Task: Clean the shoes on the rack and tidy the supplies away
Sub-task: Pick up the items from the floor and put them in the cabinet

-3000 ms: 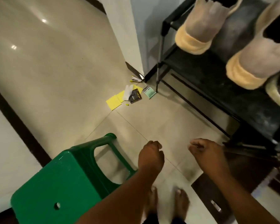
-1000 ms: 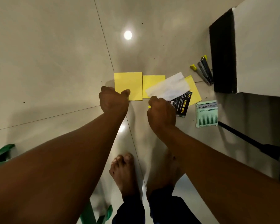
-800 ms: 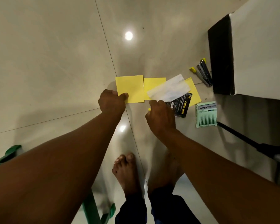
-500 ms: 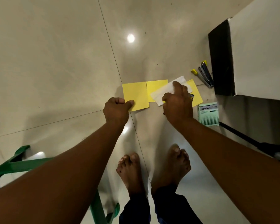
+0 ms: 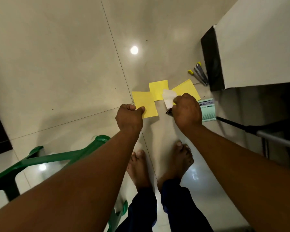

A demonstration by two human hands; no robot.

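Above the floor [image 5: 57, 64], the left hand [image 5: 130, 118] pinches a yellow sheet [image 5: 145, 103] by its near corner while the right hand [image 5: 187, 112] grips a white wipe [image 5: 168, 97].

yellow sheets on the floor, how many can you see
3: one pinched by the left hand at its corner, one behind it, one beside the right hand. More may lie hidden.

Bare forearms, bare feet [image 5: 159, 166], dark navy trousers [image 5: 161, 208]

Right hand [image 5: 187, 112] now bunches white tissue sheet [image 5: 169, 97], lifted off dark packet; left hand [image 5: 130, 118] drags near yellow paper square [image 5: 145, 104] nearer.
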